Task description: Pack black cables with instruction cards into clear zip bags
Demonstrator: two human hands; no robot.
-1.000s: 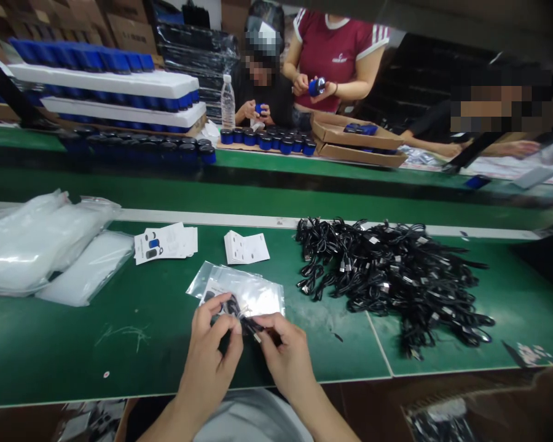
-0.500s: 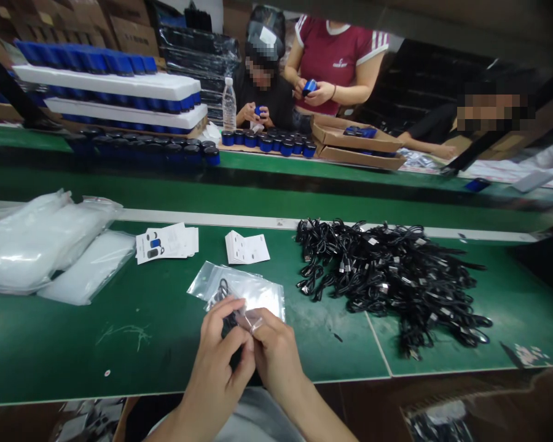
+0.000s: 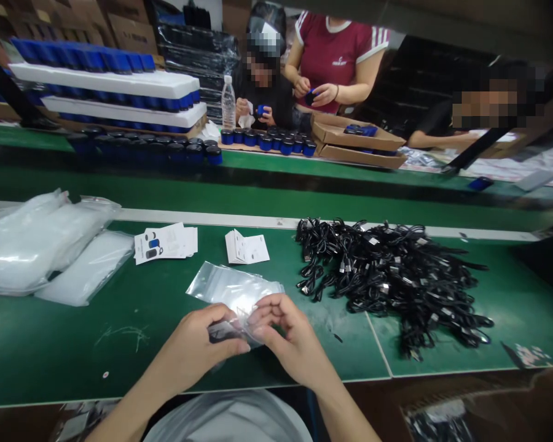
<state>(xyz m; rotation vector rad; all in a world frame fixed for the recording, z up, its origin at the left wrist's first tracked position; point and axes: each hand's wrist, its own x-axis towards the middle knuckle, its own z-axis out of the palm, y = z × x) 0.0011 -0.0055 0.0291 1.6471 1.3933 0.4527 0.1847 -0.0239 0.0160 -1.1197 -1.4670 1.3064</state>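
Note:
Between my hands is a small clear plastic bag (image 3: pixel 230 330) with something dark in it, partly hidden by my fingers. My left hand (image 3: pixel 203 344) pinches the bag's left side between thumb and fingers. On the other side my right hand (image 3: pixel 288 337) has its fingers curled against the bag's right edge. Under and just beyond them, more flat clear zip bags (image 3: pixel 221 283) lie on the green table (image 3: pixel 166 331). To the right is a big heap of black bundled cables (image 3: pixel 378 270) with metal plugs.
Behind the bags lie printed cards (image 3: pixel 168 242) and a stack of folded leaflets (image 3: pixel 246 247). Full bags of white plastic sleeves (image 3: pixel 50 245) fill the left. Across the bench, several people handle blue-and-black jars (image 3: pixel 286 145) near a plastic bottle (image 3: pixel 228 103) and cardboard trays (image 3: pixel 357 141).
My hands have moved slightly apart and turned, and the bag lies lower and flatter between them. The black cable loop that showed above my left fingers is now covered.

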